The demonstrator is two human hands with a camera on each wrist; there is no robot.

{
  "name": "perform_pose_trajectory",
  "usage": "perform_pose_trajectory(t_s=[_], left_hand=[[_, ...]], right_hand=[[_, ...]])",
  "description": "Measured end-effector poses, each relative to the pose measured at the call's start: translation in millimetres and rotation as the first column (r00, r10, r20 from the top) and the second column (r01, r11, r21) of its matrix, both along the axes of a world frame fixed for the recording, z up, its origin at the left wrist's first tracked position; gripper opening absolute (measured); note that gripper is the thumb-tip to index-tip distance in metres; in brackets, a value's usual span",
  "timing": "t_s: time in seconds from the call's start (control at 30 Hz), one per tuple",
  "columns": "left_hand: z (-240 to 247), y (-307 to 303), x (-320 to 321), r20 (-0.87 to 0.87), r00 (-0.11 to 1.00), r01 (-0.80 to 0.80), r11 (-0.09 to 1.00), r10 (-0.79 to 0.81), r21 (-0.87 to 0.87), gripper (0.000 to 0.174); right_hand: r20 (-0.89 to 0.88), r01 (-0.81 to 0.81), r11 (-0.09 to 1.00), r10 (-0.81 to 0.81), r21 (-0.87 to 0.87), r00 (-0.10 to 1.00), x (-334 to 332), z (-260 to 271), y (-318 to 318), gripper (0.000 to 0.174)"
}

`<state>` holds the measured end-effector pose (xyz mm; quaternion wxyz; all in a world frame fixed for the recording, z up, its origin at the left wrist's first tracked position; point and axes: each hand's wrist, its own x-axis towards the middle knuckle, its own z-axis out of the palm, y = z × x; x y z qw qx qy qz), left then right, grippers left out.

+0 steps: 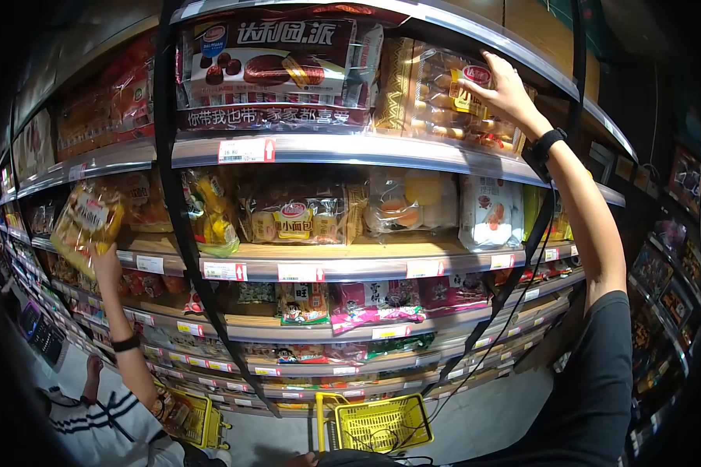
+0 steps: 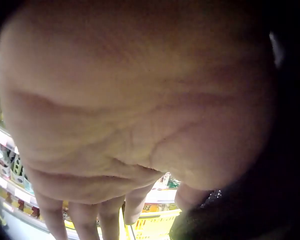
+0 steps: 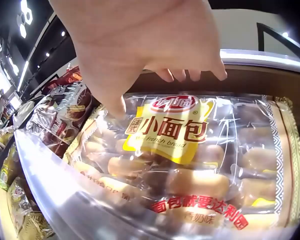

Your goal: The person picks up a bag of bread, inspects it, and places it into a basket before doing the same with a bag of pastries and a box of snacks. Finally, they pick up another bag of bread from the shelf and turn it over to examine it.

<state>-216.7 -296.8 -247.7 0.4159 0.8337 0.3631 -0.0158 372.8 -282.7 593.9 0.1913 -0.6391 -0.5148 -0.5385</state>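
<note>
On the top shelf, a clear bag of small French bread rolls [image 3: 175, 180] with a yellow label lies in front of my right hand [image 3: 150, 45]. The thumb is at the bag's upper left front, with the other fingers above its top edge, spread away from the thumb. In the head view the same right hand [image 1: 502, 93] overlaps the bag's upper right part. My left hand [image 2: 130, 125] hangs low with its palm to the wrist camera and its fingers pointing down, loose and holding nothing. Below those fingers shows a yellow shopping basket [image 2: 160, 225].
A dark pie package [image 1: 273, 70] stands left of the bread on the top shelf [image 1: 413, 153]. Lower shelves carry bagged breads and snacks. Another person's hand [image 1: 107, 268] holds a bread bag [image 1: 89, 218] at left. Yellow baskets [image 1: 382, 424] stand on the floor; black straps hang across the shelves.
</note>
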Motion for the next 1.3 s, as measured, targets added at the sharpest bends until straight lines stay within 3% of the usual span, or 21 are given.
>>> perform_pose_trajectory(t_s=[0.1, 0.23, 0.33, 0.37, 0.47, 0.53, 0.7, 0.77, 0.83, 0.9, 1.0, 1.03, 1.07, 1.17, 1.3], left_hand=[[-5.3, -4.1, -5.3, -0.006, 1.000, 0.025, 1.000, -0.025, 0.015, 0.042], [-15.5, -0.3, -13.3, 0.046, 0.998, 0.036, 0.999, -0.037, 0.006, 0.037], [-12.1, 2.4, -8.0, 0.073, 0.997, -0.015, 0.991, 0.025, -0.136, 0.033], [-5.4, -1.1, -6.8, 0.082, 0.996, -0.013, 0.994, 0.022, -0.111, 0.032], [13.4, -7.8, -5.5, 0.120, 0.992, -0.018, 0.997, 0.026, -0.069, 0.030], [0.5, -5.7, -4.0, 0.164, 0.986, -0.026, 0.995, 0.042, -0.095, 0.031], [-0.7, -2.3, 6.0, 0.118, 0.993, -0.012, 0.997, 0.020, -0.072, 0.033], [4.3, -1.1, 5.7, 0.114, 0.993, -0.012, 0.998, 0.019, -0.062, 0.034], [6.3, -0.5, 12.5, 0.110, 0.994, -0.013, 0.999, 0.019, -0.053, 0.035], [9.7, 5.3, 20.6, 0.052, 0.998, 0.041, 0.997, -0.038, -0.069, 0.040], [27.1, 7.6, 29.3, -0.075, 0.992, 0.095, 0.993, -0.100, -0.071, 0.046], [27.8, 7.0, 30.1, -0.126, 0.985, 0.107, 0.992, -0.115, -0.068, 0.047], [-31.0, -0.9, 33.0, -0.143, 0.990, 0.014, 0.991, 0.006, 0.136, 0.051], [38.9, -2.7, 32.4, -0.080, 0.995, 0.063, 0.998, -0.064, -0.006, 0.049], [6.8, -11.4, 26.8, 0.147, 0.989, -0.011, 1.000, 0.015, -0.025, 0.041]], right_hand=[[-0.217, 0.021, 0.995, -0.042, -0.100, 0.975, -9.1, 3.0, 2.0, 0.096], [-0.043, -0.006, 0.999, 0.007, 0.033, 0.999, -11.2, -14.3, 10.4, 0.086], [0.091, -0.098, 0.979, 0.083, 0.178, 0.992, -10.5, -28.7, 12.2, 0.078], [0.124, -0.096, 0.976, 0.073, 0.193, 0.990, -15.5, -33.5, 8.6, 0.076], [0.097, -0.072, 0.978, 0.054, 0.196, 0.994, -32.6, -43.7, -4.7, 0.071], [0.083, -0.060, 0.979, 0.044, 0.197, 0.996, -38.7, -48.2, -14.0, 0.071], [0.156, 0.024, 0.971, -0.063, 0.238, 0.986, -58.9, -66.1, -39.3, 0.070], [0.086, 0.061, 0.976, -0.081, 0.207, 0.993, -73.2, -70.7, -55.7, 0.069], [0.173, -0.054, 0.981, 0.021, 0.188, 0.985, -73.0, -67.8, -71.0, 0.077], [0.264, -0.108, 0.985, 0.070, 0.134, 0.962, -79.4, -67.5, -87.0, 0.102], [0.231, 0.007, 1.000, -0.002, -0.020, 0.973, -103.7, -80.3, -94.0, 0.109], [0.261, 0.016, 0.999, -0.005, -0.041, 0.965, -102.8, -86.4, -94.4, 0.098], [0.221, 0.003, 0.995, 0.019, -0.098, 0.975, -98.8, -91.1, -97.4, 0.092], [0.172, -0.032, 0.992, 0.053, -0.124, 0.984, -91.7, -108.2, -102.9, 0.082], [0.249, -0.093, 0.994, 0.106, -0.064, 0.963, -86.2, -122.7, -107.1, 0.079]])
